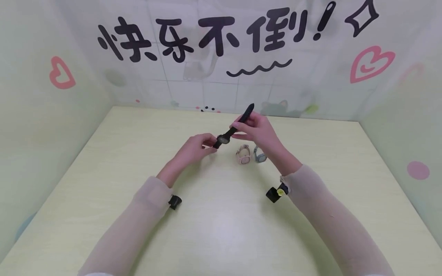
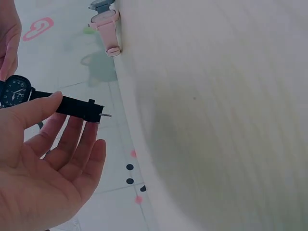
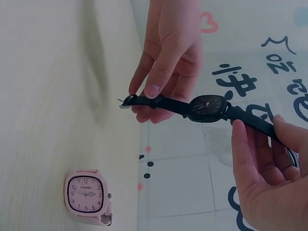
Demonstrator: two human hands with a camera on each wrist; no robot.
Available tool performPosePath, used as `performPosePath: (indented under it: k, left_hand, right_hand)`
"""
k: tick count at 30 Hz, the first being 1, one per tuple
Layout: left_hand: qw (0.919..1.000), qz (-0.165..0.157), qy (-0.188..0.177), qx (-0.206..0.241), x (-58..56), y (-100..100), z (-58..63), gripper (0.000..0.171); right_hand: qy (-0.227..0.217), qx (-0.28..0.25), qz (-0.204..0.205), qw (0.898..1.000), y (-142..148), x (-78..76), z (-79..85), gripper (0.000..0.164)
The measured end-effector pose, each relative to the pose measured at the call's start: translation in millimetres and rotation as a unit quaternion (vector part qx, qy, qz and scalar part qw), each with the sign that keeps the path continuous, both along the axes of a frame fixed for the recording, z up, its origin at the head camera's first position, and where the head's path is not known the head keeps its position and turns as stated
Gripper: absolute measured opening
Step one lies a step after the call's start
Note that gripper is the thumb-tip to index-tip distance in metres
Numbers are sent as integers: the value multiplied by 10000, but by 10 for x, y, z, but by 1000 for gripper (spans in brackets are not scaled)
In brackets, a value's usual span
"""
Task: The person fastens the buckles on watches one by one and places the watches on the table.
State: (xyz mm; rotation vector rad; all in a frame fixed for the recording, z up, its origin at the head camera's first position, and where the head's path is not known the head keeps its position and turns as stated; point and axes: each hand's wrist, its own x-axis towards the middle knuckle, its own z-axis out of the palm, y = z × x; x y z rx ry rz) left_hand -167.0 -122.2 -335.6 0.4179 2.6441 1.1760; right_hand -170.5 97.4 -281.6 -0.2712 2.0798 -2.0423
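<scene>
A black wristwatch (image 1: 223, 139) is stretched out unfastened between both hands, above the table. My left hand (image 1: 197, 148) pinches the buckle end of its strap; in the left wrist view the thumb lies over the black strap (image 2: 72, 107) with fingers beneath. The other strap half, with the pointed tip, is pinched by my right hand (image 1: 257, 128). Seen from the right wrist, the squarish dark dial (image 3: 208, 107) hangs between the two hands. Below them stand a pink watch (image 1: 244, 156) and, beside it, a blue-grey watch (image 1: 260, 155), partly hidden by the right hand in the head view.
The pale wooden table (image 1: 221, 230) is bounded by a printed back wall (image 1: 155, 88) with black lettering and by side walls. A black wrist camera (image 1: 175, 202) sticks out from the left sleeve, another camera (image 1: 273, 194) from the right.
</scene>
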Motion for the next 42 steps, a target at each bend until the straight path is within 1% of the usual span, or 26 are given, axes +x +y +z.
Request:
performPosePath:
  k: [2,4,10,13,16,18,19,21,23,25,28,32,34,37,39,40,42]
  left_hand:
    - [9999,66,113,-69,43,-10,5,32]
    - [9997,169,127,-126,85,-23,13,38]
    - [9992,360,-179,56,184,-56,20,46]
    - [9985,503,-215,10,222,-59,28,43]
    - [9974,640,-292,-165,253,-51,29,33]
    - [9973,579,-440,-69,259,-38,24,30]
    - [9973,502,-537,74,257,-29,20,31]
    - [9949,329,-808,497,242,-8,10,33]
    - [9889,175,-1115,964,221,16,3,38]
    - [9820,104,-1388,1281,204,39,-2,43]
    - [9724,44,-1735,1562,191,72,-5,52]
    - [9601,-41,-2083,1865,195,113,-12,62]
    - [9548,-79,-2185,2013,199,133,-19,65]
    - [9425,-61,-2383,2341,193,164,-28,65]
    - [9300,4,-2555,2643,185,185,-23,64]
    - [9215,52,-2665,2825,181,193,-16,62]
    - [9006,121,-2876,3257,171,207,-6,60]
  right_hand:
    - [58,28,16,10000,13,22,13,11]
    - [102,36,33,9999,25,41,26,12]
    - [225,139,23,9996,52,81,65,17]
    - [263,164,2,9995,61,97,78,18]
    - [310,194,-43,9993,67,117,87,18]
    - [371,251,-74,9990,72,129,91,19]
    - [405,275,-90,9988,73,133,92,19]
    - [457,287,-113,9985,73,139,89,19]
    - [509,293,-128,9982,71,141,83,19]
    - [551,235,-133,9981,66,142,76,19]
    - [646,119,-150,9977,61,145,66,16]
    - [786,-70,-210,9967,62,154,59,10]
    - [858,-156,-235,9959,64,156,58,9]
    - [942,-278,-256,9948,69,158,57,8]
    - [1014,-334,-254,9940,74,156,55,9]
    - [1045,-384,-246,9935,77,156,54,8]
    - [1108,-483,-247,9924,81,159,56,9]
